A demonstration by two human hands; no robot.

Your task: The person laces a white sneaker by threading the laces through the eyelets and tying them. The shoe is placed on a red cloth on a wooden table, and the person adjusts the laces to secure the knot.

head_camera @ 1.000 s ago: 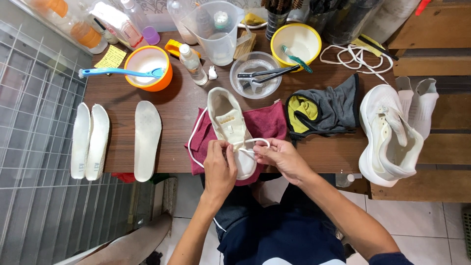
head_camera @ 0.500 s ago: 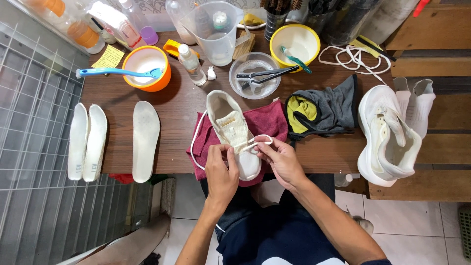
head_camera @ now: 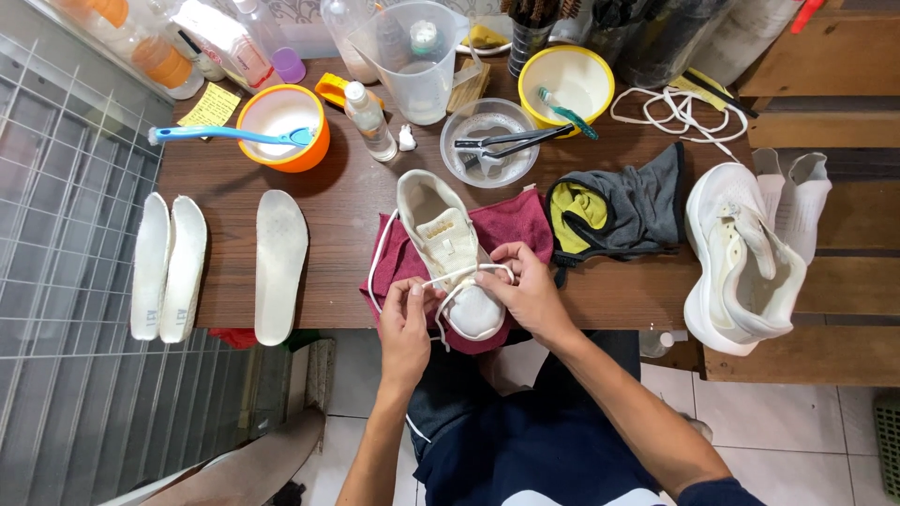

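Here | left hand [head_camera: 405,319] and right hand [head_camera: 525,286] each pinch the soft white shoelace [head_camera: 450,279] | white sneaker [head_camera: 450,248] on red towel [head_camera: 511,225] looks light, bendy | hold lace near its ends

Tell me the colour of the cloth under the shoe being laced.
Dark red, a maroon towel, clearest in the head view.

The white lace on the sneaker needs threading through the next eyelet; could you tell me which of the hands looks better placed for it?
Probably the right hand: it pinches the white lace directly over the sneaker, while the left hand holds the lace beside the toe.
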